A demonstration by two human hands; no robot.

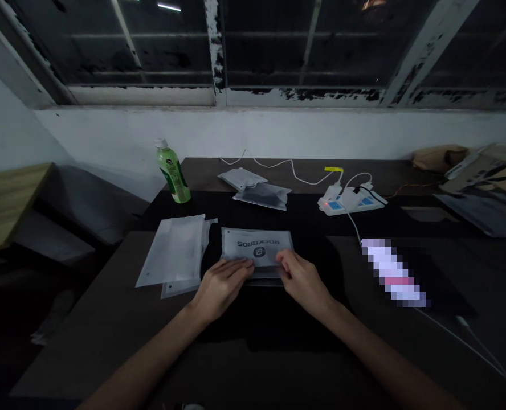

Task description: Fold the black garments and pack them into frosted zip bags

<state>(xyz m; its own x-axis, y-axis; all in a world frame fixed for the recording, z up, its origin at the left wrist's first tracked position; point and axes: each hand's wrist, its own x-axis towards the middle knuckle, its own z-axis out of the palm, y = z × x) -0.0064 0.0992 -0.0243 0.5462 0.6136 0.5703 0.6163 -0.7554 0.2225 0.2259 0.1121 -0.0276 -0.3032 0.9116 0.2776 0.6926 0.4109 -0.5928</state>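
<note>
A frosted plastic packaging bag [259,242] lies on the dark table in front of me, its ROCKBROS print and round logo upside down from my side. Across its near left edge rests my left hand [221,285], fingers stretched out flat and side by side. My right hand [302,279] pinches the bag's near right edge with bent fingers. What the bag holds cannot be made out. Just left of it are more frosted plastic bags [174,250], overlapping, with a black item [211,245] partly visible between.
A green bottle [174,173] stands at the back left. Behind the bag lie two filled plastic bags [261,195]. A white power strip [353,200] with plugs and cables is at the back right, near a pixelated phone-like screen [394,273]. Brown packages [470,165] sit far right.
</note>
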